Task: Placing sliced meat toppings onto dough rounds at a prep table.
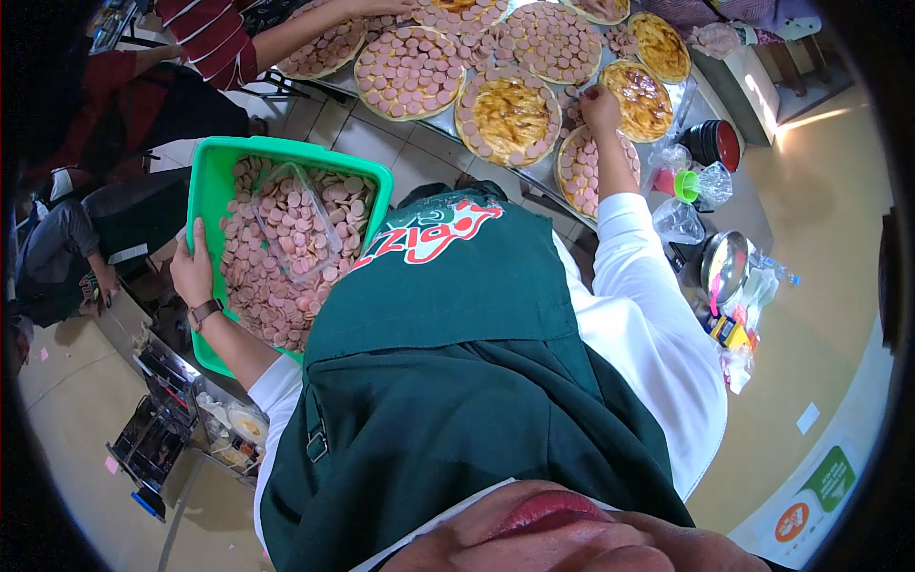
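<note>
My left hand (193, 275) grips the side of a green plastic tub (381, 181), held beside my body. Many round pink sausage slices (262, 286) fill the tub, and a clear plastic container (297, 224) lies among them, with slices showing in and through it. My right hand (600, 110) reaches down over the table with its fingers curled. It is between a sauced, browned pizza base (636, 100) and a pizza partly covered with slices (583, 172). What its fingertips hold is hidden. Left of it lies another pizza base (508, 114) with slices along its edge.
Slice-covered pizzas (410, 71) crowd the metal table. A co-worker's hand (381, 7) reaches in at the far edge. Dark stacked bowls (713, 145), plastic cups (684, 186) and a metal bowl (726, 262) stand at right. Another person (67, 229) sits at left.
</note>
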A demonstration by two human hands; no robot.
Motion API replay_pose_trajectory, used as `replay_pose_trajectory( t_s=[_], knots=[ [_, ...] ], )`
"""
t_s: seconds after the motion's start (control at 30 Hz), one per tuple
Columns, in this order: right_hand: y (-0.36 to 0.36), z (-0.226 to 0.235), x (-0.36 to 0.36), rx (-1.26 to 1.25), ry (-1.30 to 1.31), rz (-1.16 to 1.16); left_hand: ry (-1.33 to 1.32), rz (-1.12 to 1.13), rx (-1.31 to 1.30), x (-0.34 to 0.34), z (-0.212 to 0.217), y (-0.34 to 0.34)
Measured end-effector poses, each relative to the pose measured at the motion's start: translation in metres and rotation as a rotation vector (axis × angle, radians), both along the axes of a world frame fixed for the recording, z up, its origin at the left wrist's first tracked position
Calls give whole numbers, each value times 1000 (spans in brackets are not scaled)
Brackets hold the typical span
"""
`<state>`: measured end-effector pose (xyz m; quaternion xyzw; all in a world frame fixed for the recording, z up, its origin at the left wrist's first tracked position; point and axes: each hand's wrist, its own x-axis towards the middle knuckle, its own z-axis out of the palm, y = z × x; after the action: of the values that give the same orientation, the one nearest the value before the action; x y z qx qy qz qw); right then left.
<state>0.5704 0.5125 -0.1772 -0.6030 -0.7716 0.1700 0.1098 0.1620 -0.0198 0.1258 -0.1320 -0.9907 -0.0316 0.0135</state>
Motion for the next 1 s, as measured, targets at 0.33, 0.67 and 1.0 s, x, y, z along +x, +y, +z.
replay_pose_trajectory(
  t_s=[0.33,0.67,1.0],
  knots=[
    [-132,47,-24,-595,579,344,1,-3,7,-11,-9,-10],
    [-172,54,-37,-47,377,659,-69,-1,1,-23,-14,-15],
    [-176,66,9,183,335,592,-41,-15,14,-25,-18,-21]
  ],
)
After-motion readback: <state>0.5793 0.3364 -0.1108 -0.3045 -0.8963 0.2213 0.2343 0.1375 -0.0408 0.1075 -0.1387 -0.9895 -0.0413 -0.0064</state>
